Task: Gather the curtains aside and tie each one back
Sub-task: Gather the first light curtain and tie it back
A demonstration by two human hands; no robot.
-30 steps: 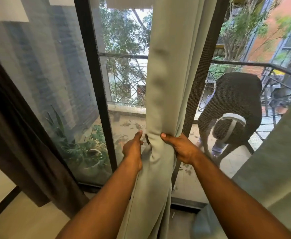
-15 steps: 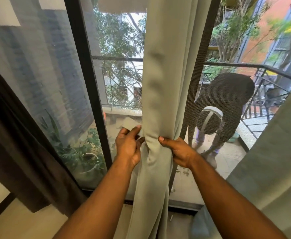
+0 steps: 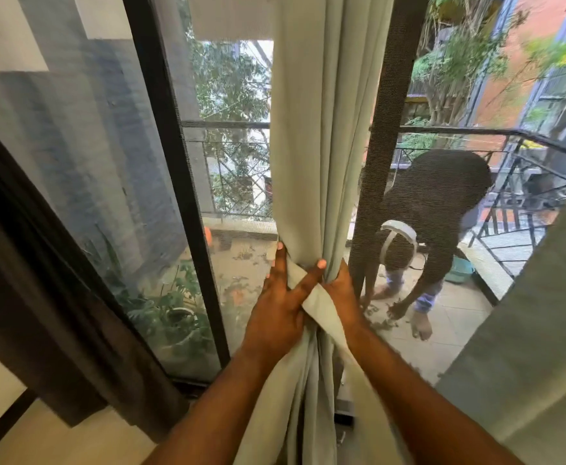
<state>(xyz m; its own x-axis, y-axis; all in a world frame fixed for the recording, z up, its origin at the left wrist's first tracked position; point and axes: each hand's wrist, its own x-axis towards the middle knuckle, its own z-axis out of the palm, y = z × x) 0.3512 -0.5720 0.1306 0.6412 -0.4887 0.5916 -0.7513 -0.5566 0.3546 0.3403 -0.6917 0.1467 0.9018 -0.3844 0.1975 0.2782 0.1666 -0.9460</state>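
A pale green curtain [image 3: 318,129] hangs gathered into a bundle at the middle of the glass door. My left hand [image 3: 279,310] lies on the front of the bundle with two fingers spread straight in a V. A matching tie-back strip [image 3: 325,313] runs from between those fingers down to the right and over my right wrist. My right hand [image 3: 342,290] grips the bundle from its right side, its fingers curled behind the cloth and hidden. A second pale green curtain [image 3: 529,313] hangs loose at the right edge.
A dark brown curtain [image 3: 40,280] hangs at the left. Black door frames [image 3: 174,196] and a mesh screen edge [image 3: 382,129] flank the bundle. Outside, a person [image 3: 435,209] bends down on the balcony by the railing [image 3: 543,142]. Potted plants [image 3: 174,317] stand behind the glass.
My left hand has come off the strip's end at the bundle's left and now lies on the front with spread fingers. The strip now crosses the front. The view moved closer.
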